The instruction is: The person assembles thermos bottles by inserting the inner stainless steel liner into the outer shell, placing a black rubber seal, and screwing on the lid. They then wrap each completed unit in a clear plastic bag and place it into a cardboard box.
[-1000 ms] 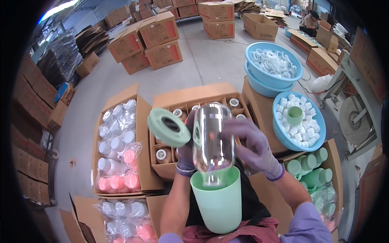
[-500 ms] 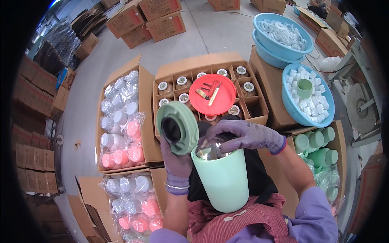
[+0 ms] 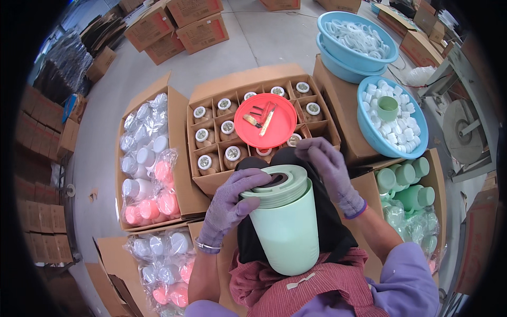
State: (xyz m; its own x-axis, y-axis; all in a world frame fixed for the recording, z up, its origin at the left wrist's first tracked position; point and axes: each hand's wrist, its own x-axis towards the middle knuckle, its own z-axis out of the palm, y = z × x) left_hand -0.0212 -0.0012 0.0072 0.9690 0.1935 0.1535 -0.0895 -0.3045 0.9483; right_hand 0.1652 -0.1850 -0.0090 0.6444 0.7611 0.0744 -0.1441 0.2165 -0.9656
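A pale green thermos body (image 3: pixel 289 232) stands in my lap, leaning slightly. On its mouth rests a green threaded collar (image 3: pixel 280 197) with a dark round opening, tilted and not flush with the rim. My left hand (image 3: pixel 232 198) grips the collar from the left, fingers over its top and thumb at its side. My right hand (image 3: pixel 328 166) is raised just right of the collar, apart from it, fingers loosely bent with nothing visible in them. Beyond, a red round lid (image 3: pixel 282 129) bearing small tools lies on a divided carton (image 3: pixel 248 74) of silvery-mouthed bottle liners.
At left, cartons (image 3: pixel 182 153) hold bagged white and pink cups. Green cups (image 3: pixel 405 174) fill a carton at right. A blue basin (image 3: pixel 369 140) of white caps and another blue basin (image 3: pixel 323 25) of pale rings stand back right. Stacked boxes (image 3: pixel 203 34) sit behind.
The green collar has turned over and come down onto the thermos mouth with my left hand. My right hand has left the mouth and moved up to the right. The whole view has shifted slightly.
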